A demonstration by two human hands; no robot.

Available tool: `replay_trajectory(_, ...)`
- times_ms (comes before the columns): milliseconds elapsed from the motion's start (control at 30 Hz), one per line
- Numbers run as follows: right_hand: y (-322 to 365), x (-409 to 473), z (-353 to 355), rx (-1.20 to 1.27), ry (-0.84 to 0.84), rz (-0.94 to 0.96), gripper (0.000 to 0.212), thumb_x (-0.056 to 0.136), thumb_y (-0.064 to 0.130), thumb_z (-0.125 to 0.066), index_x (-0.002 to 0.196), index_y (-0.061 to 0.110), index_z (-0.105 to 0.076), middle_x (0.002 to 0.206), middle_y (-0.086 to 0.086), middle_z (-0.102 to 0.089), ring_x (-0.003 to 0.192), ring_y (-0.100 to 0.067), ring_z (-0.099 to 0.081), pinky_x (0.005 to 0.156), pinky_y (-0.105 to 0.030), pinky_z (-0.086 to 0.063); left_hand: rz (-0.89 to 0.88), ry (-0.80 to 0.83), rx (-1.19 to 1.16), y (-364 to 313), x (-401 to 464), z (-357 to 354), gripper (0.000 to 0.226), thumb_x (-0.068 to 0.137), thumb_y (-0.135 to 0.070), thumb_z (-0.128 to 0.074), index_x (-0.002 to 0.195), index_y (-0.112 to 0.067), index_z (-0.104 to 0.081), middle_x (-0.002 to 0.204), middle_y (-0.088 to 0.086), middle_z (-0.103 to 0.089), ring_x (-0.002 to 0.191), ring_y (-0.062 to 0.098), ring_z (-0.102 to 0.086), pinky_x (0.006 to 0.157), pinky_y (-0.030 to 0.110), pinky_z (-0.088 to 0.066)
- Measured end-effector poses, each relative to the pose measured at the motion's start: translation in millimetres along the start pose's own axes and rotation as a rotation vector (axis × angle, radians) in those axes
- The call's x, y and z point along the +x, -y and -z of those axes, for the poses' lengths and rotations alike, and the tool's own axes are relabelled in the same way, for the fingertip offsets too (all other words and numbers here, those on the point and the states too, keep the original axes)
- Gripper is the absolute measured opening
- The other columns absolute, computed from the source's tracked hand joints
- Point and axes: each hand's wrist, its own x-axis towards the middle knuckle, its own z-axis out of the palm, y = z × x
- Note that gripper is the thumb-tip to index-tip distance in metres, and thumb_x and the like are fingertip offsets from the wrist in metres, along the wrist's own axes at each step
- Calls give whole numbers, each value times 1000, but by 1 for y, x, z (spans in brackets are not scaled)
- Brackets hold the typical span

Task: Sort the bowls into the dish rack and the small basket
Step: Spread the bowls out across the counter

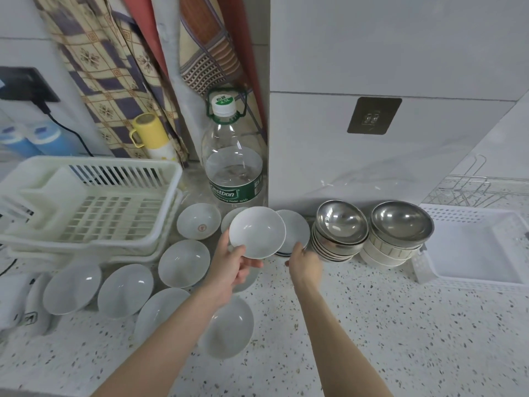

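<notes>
My left hand (234, 265) grips a small white bowl (257, 232) by its near rim, lifted above the counter. My right hand (305, 262) reaches to a blue-rimmed white bowl (297, 229) just behind the lifted one, fingers at its near edge. Several white bowls lie on the counter, such as one (184, 263) in front of the dish rack (94, 202) at the left. Two stacks of steel bowls (340, 224) (400, 224) stand at the right. Further right sits the small white basket (472, 222), with no bowls inside.
A large water bottle (233, 159) stands against the wall behind the bowls. A yellow cup (148, 130) and hanging cloths are behind the rack. A wire rack (469, 187) sits at the far right. Speckled counter (400, 325) stretches toward me.
</notes>
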Motion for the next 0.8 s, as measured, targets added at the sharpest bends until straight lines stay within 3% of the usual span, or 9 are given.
replay_trajectory(133,9,2,-5,-53,-16,-43,34,95,20,-43,110,-3,-62,100,-17,-70,87,-33,-67,63,-31,-48,4,-45,-41,8,-10,23,52,98,-2,-36,132,-40,-43,77,20,-71,40,9,-53,34,17,-21)
replay_trajectory(233,16,1,-6,-57,-37,-56,34,90,11,-45,118,-4,-58,104,-19,-69,92,-34,-67,63,-32,-49,26,-54,-66,16,-18,40,54,99,-1,-35,131,-43,-42,86,22,-70,43,9,-58,35,17,-21)
replay_trajectory(367,26,2,-6,-44,-82,-51,39,89,11,-43,124,-4,-53,108,-22,-68,98,-36,-65,70,-35,-51,66,-53,-120,25,-28,62,50,100,-4,-36,116,-50,-45,71,20,-71,37,9,-43,35,17,-21)
replay_trajectory(533,34,-10,-2,-43,-113,12,39,89,6,-41,126,-6,-49,117,-22,-61,102,-38,-61,69,-36,-50,61,-56,-177,32,-37,81,46,99,-4,-36,116,-46,-46,71,20,-70,46,12,-52,35,17,-22)
replay_trajectory(667,36,-40,11,-3,-119,167,38,87,4,-39,122,-1,-50,107,-19,-65,84,-26,-64,55,-27,-41,58,-26,-200,38,-39,87,48,98,-3,-36,121,-44,-46,77,23,-70,40,9,-45,35,18,-22)
replay_trajectory(800,7,-76,24,162,-101,205,36,89,7,-39,122,15,-52,79,-11,-67,64,-12,-61,53,-26,-42,59,-1,-168,46,-39,87,45,98,-5,-36,129,-38,-44,75,22,-69,40,9,-42,35,18,-25)
